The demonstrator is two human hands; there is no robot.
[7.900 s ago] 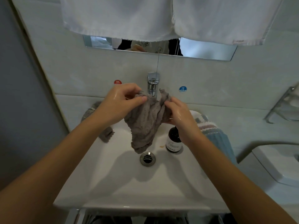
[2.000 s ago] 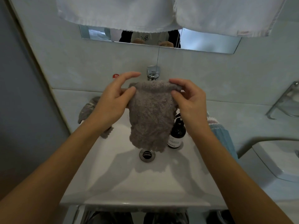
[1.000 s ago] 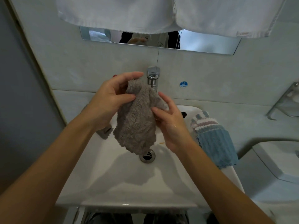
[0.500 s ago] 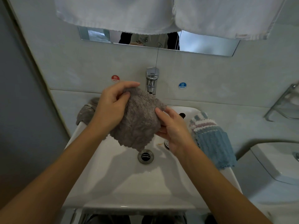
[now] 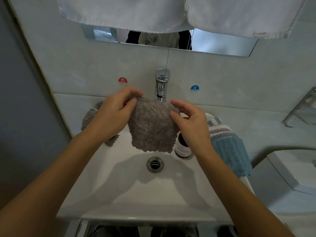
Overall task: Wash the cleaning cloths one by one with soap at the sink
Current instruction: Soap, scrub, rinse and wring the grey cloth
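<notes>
Hanging above the white sink (image 5: 119, 190), the grey cleaning cloth (image 5: 151, 127) is spread out between both hands, just under the chrome tap (image 5: 161, 84). Left hand (image 5: 113, 117) pinches its upper left corner; right hand (image 5: 191, 122) pinches the upper right edge — each grip is closed on the cloth. A blue striped cloth (image 5: 227, 147) lies over the sink's right rim, another grey cloth (image 5: 89, 117) on the left rim. A dark soap bottle (image 5: 183, 149) stands in the basin beside the drain (image 5: 155, 164) — partly hidden behind the right hand.
</notes>
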